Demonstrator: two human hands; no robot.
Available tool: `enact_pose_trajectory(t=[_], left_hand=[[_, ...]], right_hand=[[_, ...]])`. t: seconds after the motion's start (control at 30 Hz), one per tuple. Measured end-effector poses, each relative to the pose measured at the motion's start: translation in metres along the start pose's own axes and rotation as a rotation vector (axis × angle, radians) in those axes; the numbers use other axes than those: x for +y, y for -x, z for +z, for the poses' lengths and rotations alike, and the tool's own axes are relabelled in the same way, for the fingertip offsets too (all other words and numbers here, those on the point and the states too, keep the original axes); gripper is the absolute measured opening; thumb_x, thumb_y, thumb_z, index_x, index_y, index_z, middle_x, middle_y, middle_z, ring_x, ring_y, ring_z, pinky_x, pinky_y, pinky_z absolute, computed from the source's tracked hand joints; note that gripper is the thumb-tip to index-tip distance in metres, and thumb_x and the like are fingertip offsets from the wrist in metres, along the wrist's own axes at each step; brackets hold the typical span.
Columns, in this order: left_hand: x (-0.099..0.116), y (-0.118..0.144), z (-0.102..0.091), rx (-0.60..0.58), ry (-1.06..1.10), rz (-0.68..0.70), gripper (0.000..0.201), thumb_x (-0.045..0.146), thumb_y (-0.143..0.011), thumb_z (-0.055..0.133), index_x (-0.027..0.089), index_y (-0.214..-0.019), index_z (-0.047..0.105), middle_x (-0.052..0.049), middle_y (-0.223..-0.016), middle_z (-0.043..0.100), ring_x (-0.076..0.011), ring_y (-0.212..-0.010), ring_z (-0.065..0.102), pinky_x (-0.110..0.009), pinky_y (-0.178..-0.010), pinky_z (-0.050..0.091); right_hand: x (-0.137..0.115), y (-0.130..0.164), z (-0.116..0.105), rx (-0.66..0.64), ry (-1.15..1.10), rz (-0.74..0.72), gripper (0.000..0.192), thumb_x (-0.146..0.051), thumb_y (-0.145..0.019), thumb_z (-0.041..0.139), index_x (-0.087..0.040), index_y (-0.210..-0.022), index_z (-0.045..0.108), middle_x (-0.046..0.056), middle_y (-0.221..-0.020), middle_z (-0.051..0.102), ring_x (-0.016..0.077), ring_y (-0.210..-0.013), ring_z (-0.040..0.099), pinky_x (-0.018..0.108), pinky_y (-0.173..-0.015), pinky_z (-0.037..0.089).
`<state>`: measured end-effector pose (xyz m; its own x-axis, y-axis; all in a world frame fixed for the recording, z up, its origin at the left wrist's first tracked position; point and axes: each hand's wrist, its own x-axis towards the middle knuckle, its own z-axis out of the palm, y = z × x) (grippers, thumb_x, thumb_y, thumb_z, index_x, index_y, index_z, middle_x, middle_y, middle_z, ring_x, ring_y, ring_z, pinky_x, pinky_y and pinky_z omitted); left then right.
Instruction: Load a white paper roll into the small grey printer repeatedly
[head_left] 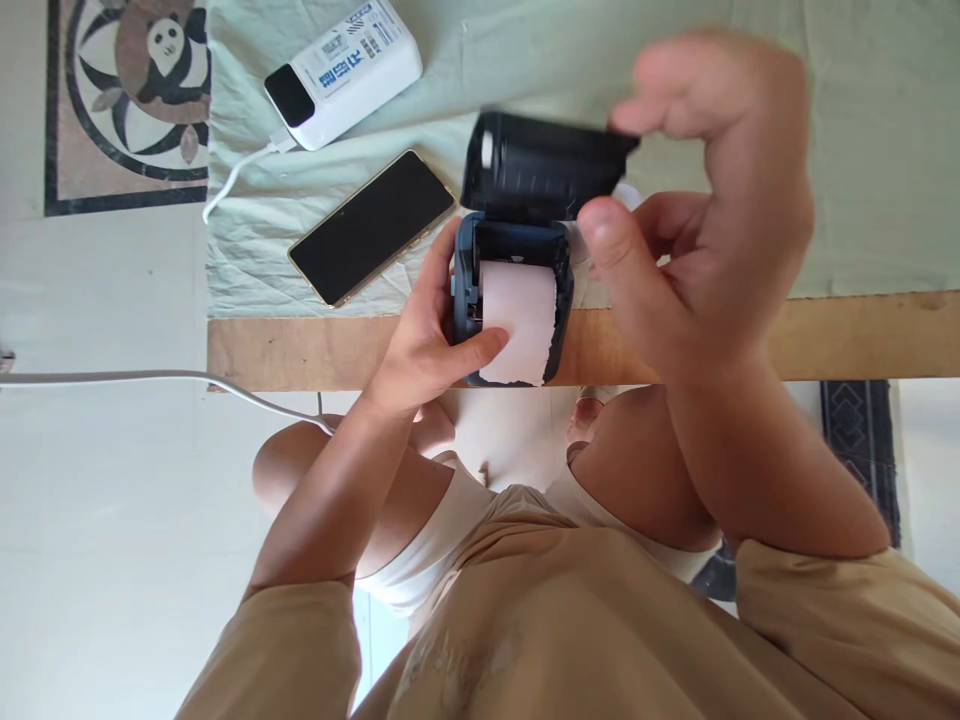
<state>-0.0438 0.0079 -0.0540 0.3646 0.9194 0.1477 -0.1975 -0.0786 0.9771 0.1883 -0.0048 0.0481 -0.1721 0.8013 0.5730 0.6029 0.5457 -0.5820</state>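
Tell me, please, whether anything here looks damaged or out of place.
The white paper strip in the dark-blue plastic handheld device has a ragged lower edge, as if torn unevenly. The tan cloth shirt shows pale marks; stain or print, I cannot tell.

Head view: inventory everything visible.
Printer: one, dark blue, table edge
Lid: one, black, raised open
Paper roll: one, white, inside printer
Phone: one, black, on cloth
Power bank: one, white, beyond phone
Cable: two stretches, white, left side
Unclear item: one, white, beside lid
Cloth: one, green, on table
Table: one, brown, under cloth
Floor: one, whitish, patterned both sides
Shirt: one, tan, bottom
Shorts: one, cream, lap
Legs: two, below table
Left hand: one, on printer
Right hand: one, at lid
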Motion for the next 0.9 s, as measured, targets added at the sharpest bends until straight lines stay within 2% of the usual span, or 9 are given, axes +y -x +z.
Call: enact_pose_trajectory(t=[0.1, 0.2, 0.33, 0.5, 0.57, 0.63, 0.7, 0.77, 0.9], left_hand=[[0.01, 0.002, 0.008, 0.038, 0.009, -0.014, 0.105, 0.056, -0.069, 0.1, 0.027, -0.158, 0.053, -0.015, -0.149, 0.068, -0.0462, -0.139, 0.07, -0.057, -0.112, 0.064], [0.016, 0.003, 0.014, 0.094, 0.034, -0.063, 0.105, 0.047, -0.063, 0.102, 0.025, -0.155, 0.056, -0.015, -0.146, 0.069, -0.0475, -0.142, 0.068, -0.057, -0.113, 0.064], [0.019, 0.003, 0.015, 0.166, 0.123, -0.12, 0.114, 0.038, -0.06, 0.104, 0.026, -0.161, 0.052, -0.014, -0.148, 0.067, -0.0466, -0.148, 0.064, -0.056, -0.115, 0.064], [0.02, 0.007, 0.012, 0.045, 0.221, -0.068, 0.099, 0.047, -0.065, 0.104, 0.033, -0.153, 0.06, -0.007, -0.156, 0.068, -0.0423, -0.16, 0.056, -0.05, -0.125, 0.059], [0.023, 0.009, 0.015, 0.098, 0.2, -0.045, 0.082, 0.054, -0.076, 0.098, 0.035, -0.148, 0.065, -0.004, -0.158, 0.067, -0.0397, -0.16, 0.056, -0.047, -0.125, 0.058], [0.027, 0.011, 0.019, 0.181, 0.176, -0.045, 0.07, 0.055, -0.082, 0.095, 0.033, -0.144, 0.069, -0.005, -0.147, 0.071, -0.0377, -0.148, 0.067, -0.044, -0.116, 0.063], [0.029, 0.013, 0.023, 0.202, 0.175, -0.046, 0.062, 0.056, -0.086, 0.093, 0.03, -0.139, 0.073, -0.006, -0.125, 0.076, -0.034, -0.127, 0.077, -0.038, -0.098, 0.067], [0.03, 0.014, 0.025, 0.198, 0.182, -0.045, 0.056, 0.058, -0.089, 0.09, 0.027, -0.133, 0.076, -0.005, -0.108, 0.076, -0.031, -0.111, 0.079, -0.035, -0.087, 0.066], [0.03, 0.013, 0.025, 0.207, 0.181, -0.05, 0.058, 0.062, -0.086, 0.09, 0.025, -0.128, 0.078, -0.005, -0.103, 0.075, -0.0342, -0.117, 0.078, -0.037, -0.089, 0.066]], right_hand=[[0.002, 0.002, -0.001, -0.003, -0.05, -0.087, 0.008, -0.023, -0.105, 0.068, -0.029, -0.107, 0.071, -0.001, -0.105, 0.078, 0.0139, -0.092, 0.076, 0.026, -0.069, 0.061], [0.009, 0.007, 0.001, -0.113, -0.091, -0.056, 0.009, -0.019, -0.098, 0.071, -0.028, -0.101, 0.072, 0.0, -0.108, 0.076, 0.0073, -0.067, 0.06, 0.028, -0.064, 0.06], [0.017, 0.014, 0.005, -0.207, -0.081, -0.084, 0.004, -0.02, -0.093, 0.073, -0.024, -0.094, 0.073, 0.005, -0.123, 0.072, 0.0033, -0.06, 0.046, 0.026, -0.055, 0.056], [0.01, 0.02, 0.005, -0.312, -0.102, 0.056, 0.01, -0.033, -0.1, 0.07, -0.025, -0.106, 0.073, 0.009, -0.159, 0.059, 0.008, -0.071, 0.06, 0.035, -0.068, 0.066], [0.007, 0.02, 0.006, -0.345, -0.147, 0.108, 0.018, -0.036, -0.102, 0.068, -0.028, -0.118, 0.072, 0.008, -0.164, 0.057, 0.0152, -0.087, 0.072, 0.039, -0.078, 0.07], [0.006, 0.02, 0.009, -0.329, -0.209, 0.141, 0.034, -0.04, -0.102, 0.069, -0.031, -0.134, 0.066, 0.009, -0.164, 0.057, 0.0244, -0.109, 0.077, 0.046, -0.092, 0.071], [0.007, 0.02, 0.012, -0.324, -0.267, 0.181, 0.05, -0.045, -0.098, 0.072, -0.033, -0.145, 0.058, 0.009, -0.16, 0.06, 0.032, -0.131, 0.074, 0.053, -0.103, 0.07], [0.01, 0.019, 0.016, -0.368, -0.316, 0.238, 0.063, -0.048, -0.094, 0.073, -0.034, -0.151, 0.052, 0.008, -0.159, 0.061, 0.0341, -0.14, 0.07, 0.057, -0.11, 0.068], [0.013, 0.016, 0.018, -0.451, -0.418, 0.287, 0.073, -0.052, -0.09, 0.071, -0.032, -0.156, 0.044, 0.008, -0.168, 0.055, 0.0349, -0.149, 0.063, 0.061, -0.123, 0.062]])
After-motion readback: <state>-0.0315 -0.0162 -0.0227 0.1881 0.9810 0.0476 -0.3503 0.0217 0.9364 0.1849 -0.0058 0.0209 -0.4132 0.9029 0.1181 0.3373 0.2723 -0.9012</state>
